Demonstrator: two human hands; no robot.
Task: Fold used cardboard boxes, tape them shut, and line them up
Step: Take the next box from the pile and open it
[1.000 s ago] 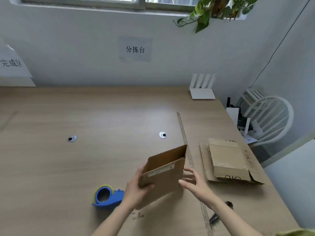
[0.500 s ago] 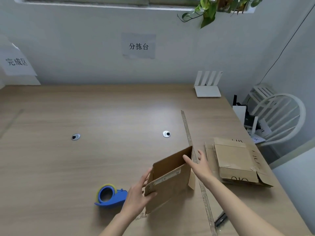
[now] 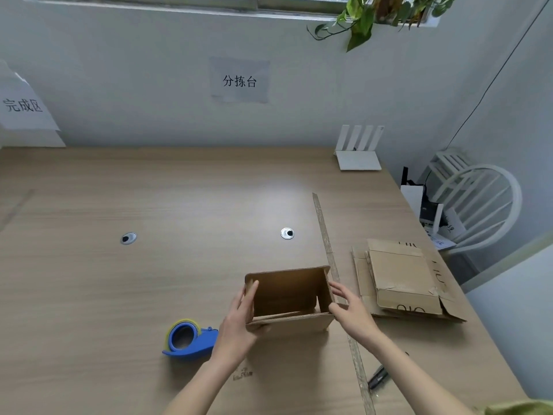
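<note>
Head view: a cardboard box [image 3: 288,298], opened into a square tube with its open mouth facing the camera, is held just above the bench [image 3: 149,280], near the front edge and right of the middle. The left hand [image 3: 239,322] grips the box's left wall, fingers laid along its outer face and thumb hooked over the lower front edge. The right hand [image 3: 348,310] is against the right wall, fingers spread along its edge; whether it clamps the wall or only presses on it I cannot tell.

Just left of the left wrist a blue tape dispenser [image 3: 188,339] with a yellowish roll rests on the bench. A long thin strip [image 3: 329,250] runs from the middle of the bench toward the front edge, passing behind the box and under the right forearm. To its right, near the right edge, lies a stack of flattened boxes [image 3: 401,280]. A dark pen [image 3: 378,377] lies near the front right corner. A white router [image 3: 359,151] stands at the back right corner against the wall.
</note>
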